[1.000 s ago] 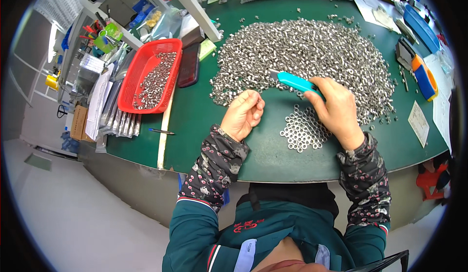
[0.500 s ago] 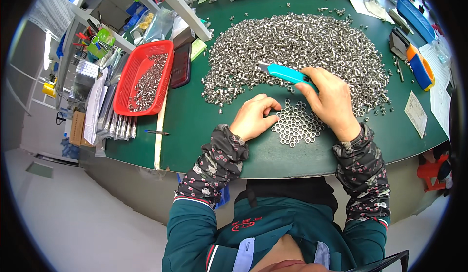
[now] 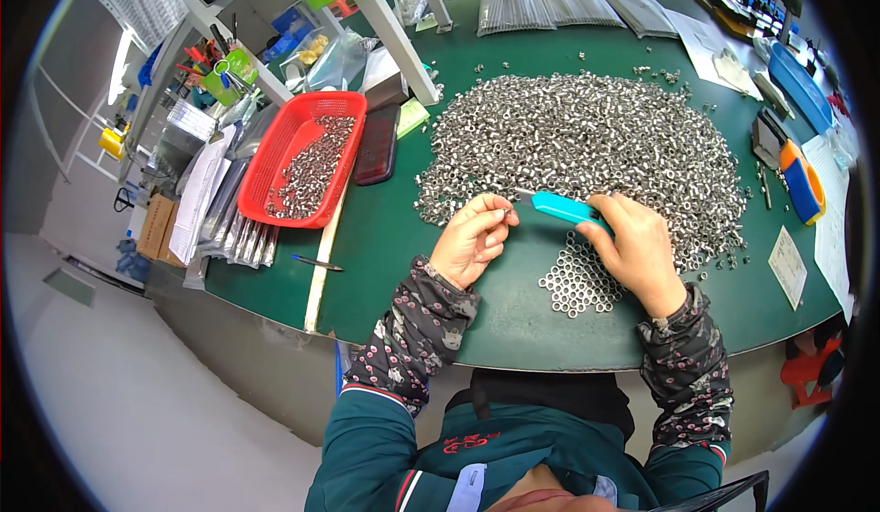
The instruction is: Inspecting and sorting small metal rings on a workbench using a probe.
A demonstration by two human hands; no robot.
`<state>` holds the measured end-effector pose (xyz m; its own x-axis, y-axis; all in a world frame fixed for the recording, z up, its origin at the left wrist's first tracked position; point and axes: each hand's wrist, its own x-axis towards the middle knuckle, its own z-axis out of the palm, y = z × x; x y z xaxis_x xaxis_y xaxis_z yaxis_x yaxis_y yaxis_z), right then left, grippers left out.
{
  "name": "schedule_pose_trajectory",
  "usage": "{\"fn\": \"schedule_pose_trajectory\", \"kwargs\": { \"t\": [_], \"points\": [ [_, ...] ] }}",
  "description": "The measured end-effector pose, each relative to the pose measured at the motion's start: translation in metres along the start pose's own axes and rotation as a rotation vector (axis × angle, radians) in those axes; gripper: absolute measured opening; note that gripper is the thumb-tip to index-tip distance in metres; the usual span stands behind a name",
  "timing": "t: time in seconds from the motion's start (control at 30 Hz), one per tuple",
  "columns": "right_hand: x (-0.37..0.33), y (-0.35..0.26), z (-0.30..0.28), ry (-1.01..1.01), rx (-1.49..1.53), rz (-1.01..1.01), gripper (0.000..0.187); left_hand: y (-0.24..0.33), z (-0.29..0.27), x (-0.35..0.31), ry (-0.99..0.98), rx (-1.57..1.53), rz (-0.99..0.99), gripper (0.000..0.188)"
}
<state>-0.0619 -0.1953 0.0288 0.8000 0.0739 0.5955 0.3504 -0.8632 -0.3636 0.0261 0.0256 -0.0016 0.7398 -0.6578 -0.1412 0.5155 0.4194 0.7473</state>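
Note:
My right hand [image 3: 642, 248] grips a teal box cutter [image 3: 563, 208], its blade pointing left. The blade tip is close beside the pinched thumb and forefinger of my left hand [image 3: 472, 240]. Between those fingertips is a small metal ring, mostly hidden by them. Below the box cutter, a single-layer cluster of metal rings [image 3: 579, 278] lies flat on the green table [image 3: 513, 333], most showing their holes. Behind both hands spreads a large heap of loose metal rings [image 3: 587, 141].
To the left, a red plastic basket [image 3: 252, 187] contains more small metal pieces, beside a dark phone-like slab [image 3: 377, 145]. A pen [image 3: 317, 263] lies near a pale strip [image 3: 321, 283]. An orange-and-blue tool [image 3: 802, 182] and a card [image 3: 786, 267] lie at right.
My left hand has lifted off the flat cluster and turned, now pinching a small ring. The box cutter's blade has come close to those fingers. The whole view has also shifted.

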Motion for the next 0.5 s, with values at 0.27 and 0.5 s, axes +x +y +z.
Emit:
{"fn": "schedule_pose_trajectory", "kwargs": {
  "t": [0.27,0.5],
  "points": [
    [0.0011,-0.0007,0.0011,-0.056,0.027,-0.004,0.023,0.0013,-0.0010,0.0013,0.020,-0.014,0.020,0.011],
    [0.0008,-0.0011,0.0022,-0.067,0.027,-0.003,0.023,0.0010,0.0035,0.0006,0.059,0.155,0.105,0.018]
  ]
}}
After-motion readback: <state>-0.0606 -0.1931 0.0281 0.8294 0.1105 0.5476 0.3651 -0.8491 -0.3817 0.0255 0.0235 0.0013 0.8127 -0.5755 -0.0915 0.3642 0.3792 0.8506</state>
